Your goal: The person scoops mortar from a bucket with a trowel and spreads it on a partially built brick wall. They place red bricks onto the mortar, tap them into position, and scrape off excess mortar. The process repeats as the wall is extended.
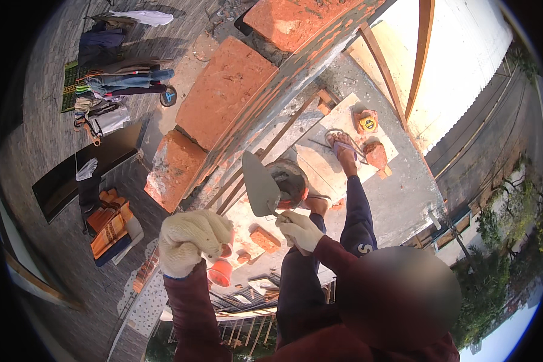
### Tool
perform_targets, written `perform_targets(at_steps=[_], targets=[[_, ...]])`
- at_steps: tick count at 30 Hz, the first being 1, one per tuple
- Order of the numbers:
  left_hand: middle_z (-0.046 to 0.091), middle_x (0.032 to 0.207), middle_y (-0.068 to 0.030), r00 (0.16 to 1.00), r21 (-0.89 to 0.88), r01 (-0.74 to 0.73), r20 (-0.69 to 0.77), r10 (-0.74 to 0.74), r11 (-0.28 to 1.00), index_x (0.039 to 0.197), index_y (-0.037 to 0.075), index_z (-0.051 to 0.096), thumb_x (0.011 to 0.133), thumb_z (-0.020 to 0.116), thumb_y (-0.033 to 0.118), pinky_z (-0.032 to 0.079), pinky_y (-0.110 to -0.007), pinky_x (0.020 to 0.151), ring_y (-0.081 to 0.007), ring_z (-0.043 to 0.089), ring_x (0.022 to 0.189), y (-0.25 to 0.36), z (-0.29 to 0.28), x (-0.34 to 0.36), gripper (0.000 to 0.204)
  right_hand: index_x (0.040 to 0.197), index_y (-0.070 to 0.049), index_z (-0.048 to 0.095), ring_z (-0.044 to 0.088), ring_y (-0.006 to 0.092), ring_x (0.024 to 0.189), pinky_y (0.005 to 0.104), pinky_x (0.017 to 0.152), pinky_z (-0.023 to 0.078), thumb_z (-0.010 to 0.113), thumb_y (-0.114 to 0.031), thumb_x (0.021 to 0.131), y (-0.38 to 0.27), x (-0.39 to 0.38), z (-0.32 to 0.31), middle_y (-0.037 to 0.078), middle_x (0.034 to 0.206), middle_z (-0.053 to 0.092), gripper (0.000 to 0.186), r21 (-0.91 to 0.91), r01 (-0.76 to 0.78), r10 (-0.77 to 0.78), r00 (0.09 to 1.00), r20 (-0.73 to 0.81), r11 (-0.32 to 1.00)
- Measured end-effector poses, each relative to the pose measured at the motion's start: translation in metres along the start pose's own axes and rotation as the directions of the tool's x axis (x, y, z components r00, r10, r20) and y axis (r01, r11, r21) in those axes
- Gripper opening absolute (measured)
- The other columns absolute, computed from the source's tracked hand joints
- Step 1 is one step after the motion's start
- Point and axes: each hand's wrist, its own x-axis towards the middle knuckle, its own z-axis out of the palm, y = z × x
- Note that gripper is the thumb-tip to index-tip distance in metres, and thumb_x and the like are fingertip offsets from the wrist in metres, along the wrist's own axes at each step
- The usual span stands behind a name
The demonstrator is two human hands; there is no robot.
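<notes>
Brick wall (235, 90) runs diagonally from upper centre of frame down to centre-left, red bricks with mortar smeared along the top edge. Grey slab (398, 205) fills centre-right, with a pale board (320, 163) lying on it. Person's legs in dark trousers (359, 211) run up from bottom centre; one foot in a sandal (342, 143) sits on the board. Pile of clothes and bags (111, 78) upper left on the paved ground, orange-and-blue bag (111, 226) at mid-left.

Round mortar pan (291, 181) at frame centre, just below the wall edge, between wall and legs. Brick fragments (265, 238) lie just below it. Tape measure (368, 123), yellow and black, upper right of centre on the board, beside a brick chunk (375, 154).

Right hand (300, 230), white glove, fingers fully closed round the handle of a trowel (260, 184); blade points up-left, its lower edge overlapping the pan rim. Trowel is dead centre of frame.

Left hand (190, 238), white glove, curled into a fist just left of centre, lower half. An orange cylinder-like item (221, 271) sits right below the fist; can't tell if the fingers actually grip it
</notes>
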Motion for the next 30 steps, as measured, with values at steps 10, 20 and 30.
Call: perform_targets(at_steps=[10, 20, 30], targets=[[0.070, 0.126, -0.0116, 0.280, -0.571, 0.637, -0.455, -0.845, 0.518, 0.145, -0.003, 0.056, 0.096, 0.073, 0.025, 0.051, -0.029, 0.091, -0.0163, 0.066, 0.106, -0.339, 0.089, -0.264, 0.059, 0.119, 0.003, 0.065, 0.074, 0.0390, 0.103, 0.0460, 0.084, 0.060, 0.075, -0.016, 0.086, -0.028, 0.042, -0.086, 0.023, 0.110, 0.073, 0.039, -0.924, -0.069, 0.132, 0.983, -0.127, -0.376], [0.043, 0.158, -0.0310, 0.088, -0.555, 0.410, -0.766, -0.637, 0.724, 0.159, -0.006, 0.032, 0.091, 0.075, 0.029, 0.038, -0.040, 0.118, -0.0352, 0.046, 0.147, -0.479, 0.007, -0.235, 0.087, 0.120, 0.003, 0.062, 0.075, 0.0343, 0.103, 0.0417, 0.085, 0.062, 0.058, -0.015, 0.096, 0.028, 0.167, -0.035, 0.020, 0.112, 0.072, 0.030, -0.597, 0.220, 0.252, 0.967, 0.031, -0.772], [0.062, 0.135, -0.0227, 0.287, -0.547, 0.054, -0.793, -0.538, 0.835, 0.154, -0.007, 0.038, 0.097, 0.073, 0.040, 0.048, -0.037, 0.104, -0.0288, 0.061, 0.126, -0.562, -0.044, -0.209, 0.081, 0.117, -0.001, 0.062, 0.076, 0.0253, 0.084, 0.0372, 0.072, 0.061, 0.064, -0.018, 0.092, 0.113, 0.258, -0.074, 0.012, 0.096, 0.072, 0.030, -0.174, 0.320, 0.275, 0.930, 0.242, -0.931]])
